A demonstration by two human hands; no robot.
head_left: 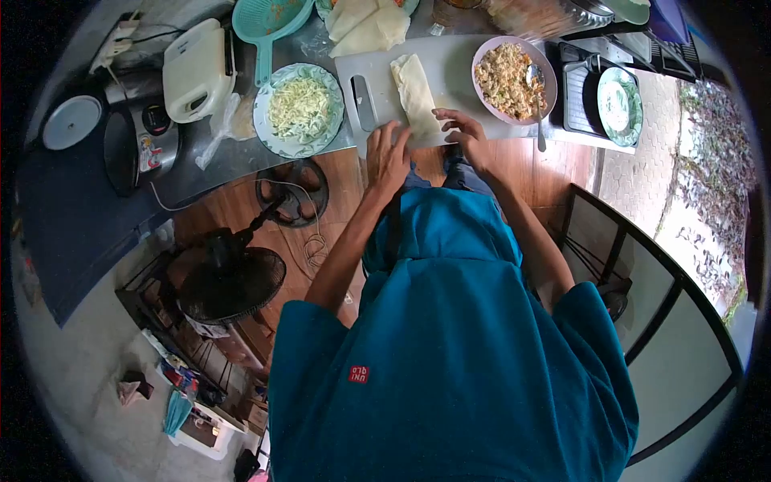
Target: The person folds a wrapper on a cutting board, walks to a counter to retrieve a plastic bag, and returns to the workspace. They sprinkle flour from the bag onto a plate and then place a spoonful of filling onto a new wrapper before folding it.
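Observation:
A long, pale folded wrapper [415, 90] lies on the white cutting board [387, 103], its near end between my two hands. My left hand [389, 156] is at the board's front edge, left of that end, with fingers apart and holding nothing. On the other side, my right hand [466, 135] has bent, parted fingers, their tips beside or touching the wrapper's right edge. A pink bowl [479, 50] of rice-like mixed filling [504, 79] stands right of the board, with a spoon [540, 116] leaning in it. More flat wrappers [369, 28] lie beyond the board.
To the left, a patterned plate [261, 120] holds shredded cabbage [305, 108]. Near it are a teal strainer [269, 20], a white sandwich maker [195, 72] and a plastic bag [217, 128]. A tray [576, 92] and green-rimmed plate [617, 108] are at right. Below stands a black fan [233, 281].

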